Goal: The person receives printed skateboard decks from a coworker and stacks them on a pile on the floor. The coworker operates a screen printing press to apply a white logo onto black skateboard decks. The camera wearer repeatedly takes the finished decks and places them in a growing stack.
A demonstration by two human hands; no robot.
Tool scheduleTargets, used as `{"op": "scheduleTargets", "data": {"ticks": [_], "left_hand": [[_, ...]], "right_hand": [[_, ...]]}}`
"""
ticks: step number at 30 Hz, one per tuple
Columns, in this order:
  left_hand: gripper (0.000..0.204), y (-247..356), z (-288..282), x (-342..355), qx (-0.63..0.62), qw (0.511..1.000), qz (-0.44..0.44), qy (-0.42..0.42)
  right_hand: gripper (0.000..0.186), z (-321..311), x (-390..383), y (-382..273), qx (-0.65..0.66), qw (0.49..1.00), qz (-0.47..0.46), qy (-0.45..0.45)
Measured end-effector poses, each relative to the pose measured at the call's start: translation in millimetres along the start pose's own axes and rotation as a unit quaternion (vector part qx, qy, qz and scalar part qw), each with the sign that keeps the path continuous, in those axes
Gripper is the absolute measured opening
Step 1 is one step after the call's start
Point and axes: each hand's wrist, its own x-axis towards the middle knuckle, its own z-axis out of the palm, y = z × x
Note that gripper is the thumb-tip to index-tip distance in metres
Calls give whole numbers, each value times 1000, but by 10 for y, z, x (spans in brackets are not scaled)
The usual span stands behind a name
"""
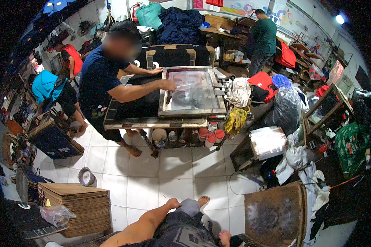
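Note:
My left forearm comes in from the lower edge across my dark shorts. At its end my left hand (174,203) looks closed, right beside a rounded grey cloth-like shape (189,207); whether it grips anything is hidden. Past that shape, a bare foot (203,200) rests on the tiles. Low in the picture, my right hand (224,237) sits to the right of my dark shirt (191,235) with its fingers curled. What it may hold is too small to make out.
Ahead, a person (99,78) leans over a framed printing screen (165,108) on a table. Stacked brown boards (76,206) stand at my left, a stained board (272,216) at my right. A metal pot (86,177) is on the floor. Other people work farther back.

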Motion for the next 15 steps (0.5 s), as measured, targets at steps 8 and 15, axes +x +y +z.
{"op": "scheduleTargets", "data": {"ticks": [8,15], "left_hand": [[44,-1270,117,-1062,-68,990,-126,-7],[43,-2172,37,-1101,-128,957,-261,-9]], "right_hand": [[13,869,-456,-1230,269,910,286,-130],[15,901,-441,-1565,136,959,209,-137]]}}
